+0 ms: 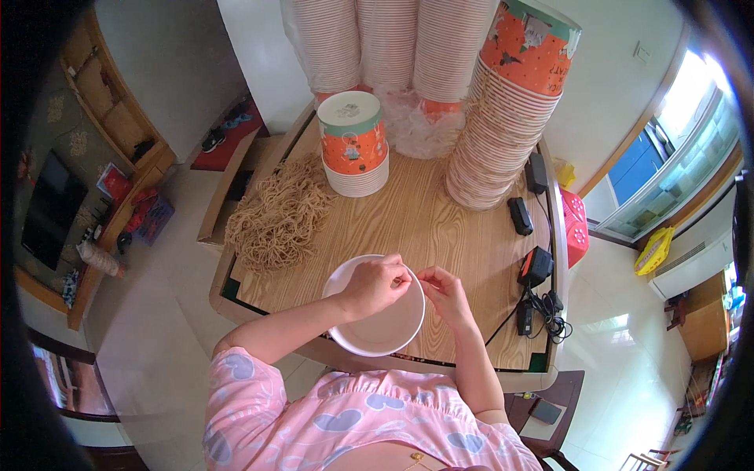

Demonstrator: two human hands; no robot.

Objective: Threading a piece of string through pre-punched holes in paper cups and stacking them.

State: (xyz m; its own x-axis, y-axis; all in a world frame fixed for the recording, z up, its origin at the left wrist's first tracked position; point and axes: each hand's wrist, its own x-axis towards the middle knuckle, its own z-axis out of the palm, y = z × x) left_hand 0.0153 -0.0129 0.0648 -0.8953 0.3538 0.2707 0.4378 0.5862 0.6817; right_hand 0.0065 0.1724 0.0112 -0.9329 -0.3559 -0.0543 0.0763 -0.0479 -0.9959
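Observation:
A white-lined paper bucket (377, 334) stands at the table's near edge, its open mouth tilted up toward me. Reaching over the mouth, my left hand (374, 287) is closed in a pinch just inside the right rim; a small bit of tan cord shows at its fingertips. My right hand (445, 295) is closed too, thumb and fingers pinched together against the outside of that rim. What the right fingers hold is hidden. Left of the bucket lies a loose, tangled heap of tan cord (281, 212).
A short upside-down stack of orange-and-green buckets (355, 149) stands behind the heap. At back right leans a tall stack (503, 133) with cords hanging along it. More wrapped stacks (385, 47) rise behind. Black chargers and cables (542, 306) line the right edge.

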